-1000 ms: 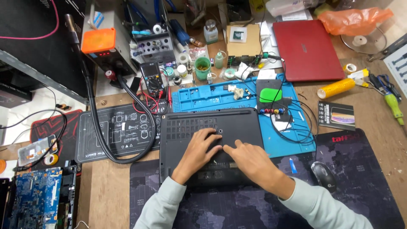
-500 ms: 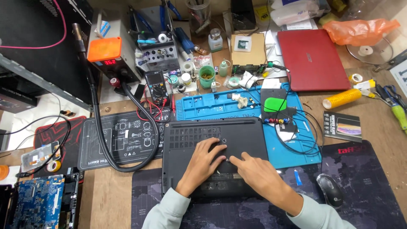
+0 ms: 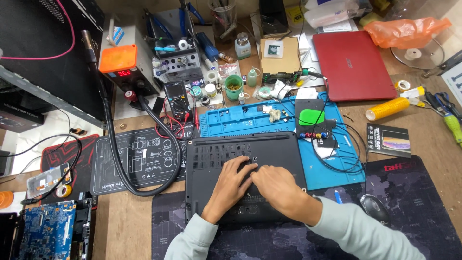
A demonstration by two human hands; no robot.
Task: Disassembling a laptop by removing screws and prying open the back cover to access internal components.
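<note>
1. A cluttered wooden workbench [image 3: 130, 231] holds an upturned black plastic laptop [image 3: 211, 154], lying just left of the blue silicone repair mat [image 3: 332, 173].
2. The left hand [image 3: 231, 185] rests on the laptop's base, fingers loosely spread.
3. The right hand [image 3: 276, 185] presses beside it; any pinch seems hidden.

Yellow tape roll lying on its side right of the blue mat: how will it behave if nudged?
The yellow tape roll is a cylinder lying on its side on the bare wooden table, so it will probably roll off if pushed across its length. It looks stiff and fairly light. Both hands, left hand and right hand, rest on the black laptop base, well away from it.
</note>
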